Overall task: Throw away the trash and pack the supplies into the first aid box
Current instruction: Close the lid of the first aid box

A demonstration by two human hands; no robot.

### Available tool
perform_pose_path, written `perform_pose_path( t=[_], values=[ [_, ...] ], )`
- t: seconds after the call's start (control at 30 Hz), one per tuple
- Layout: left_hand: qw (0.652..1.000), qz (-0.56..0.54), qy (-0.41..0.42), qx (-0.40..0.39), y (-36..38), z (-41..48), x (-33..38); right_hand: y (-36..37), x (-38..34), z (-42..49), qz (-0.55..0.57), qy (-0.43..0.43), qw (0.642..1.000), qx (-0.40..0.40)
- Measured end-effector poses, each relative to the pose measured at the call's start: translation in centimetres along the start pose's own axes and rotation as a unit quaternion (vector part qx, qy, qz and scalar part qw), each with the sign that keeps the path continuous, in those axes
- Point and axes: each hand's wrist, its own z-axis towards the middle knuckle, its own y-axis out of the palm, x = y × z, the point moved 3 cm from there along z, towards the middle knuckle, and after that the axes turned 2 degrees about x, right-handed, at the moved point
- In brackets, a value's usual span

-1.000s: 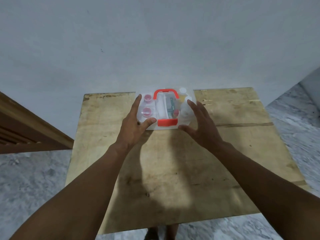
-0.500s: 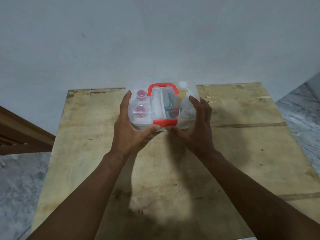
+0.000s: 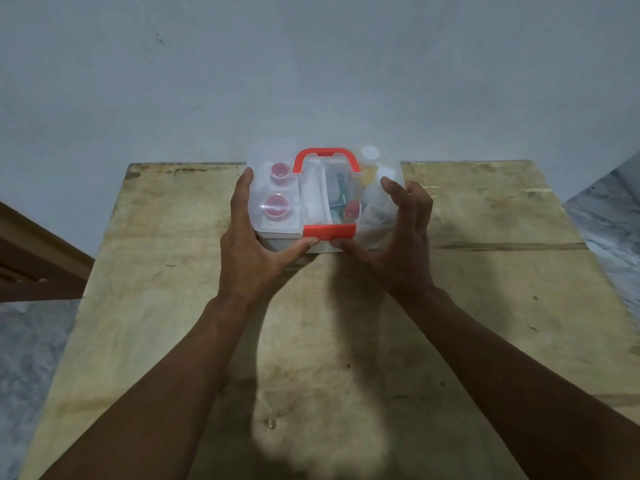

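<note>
The first aid box (image 3: 313,188) is a clear plastic case with a red handle (image 3: 326,157) on its lid and a red latch (image 3: 329,232) at its near side. It stands at the far edge of the wooden table (image 3: 173,271), lid down. Through the lid show red-capped bottles, white bottles and a dark packet. My left hand (image 3: 254,244) clasps the box's left side, thumb just under the latch. My right hand (image 3: 398,237) clasps the right side, thumb tip also below the latch.
A grey wall rises right behind the table. A wooden rail (image 3: 38,265) runs at the left. Marble floor (image 3: 606,230) shows on both sides of the table. The near half of the tabletop carries only the shadows of my arms.
Both hands have closed in from resting beside the box to clasping its sides, and the thumbs have come under the red latch. My view has moved closer to the box.
</note>
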Motion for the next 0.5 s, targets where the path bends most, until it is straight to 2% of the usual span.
perform_pose_path(
  t=[0.5],
  values=[
    [0.996,0.073,0.031,0.048,0.4,0.3,-1.6,0.2,0.1,0.6,-0.065,-0.065,0.996,0.016]
  ],
)
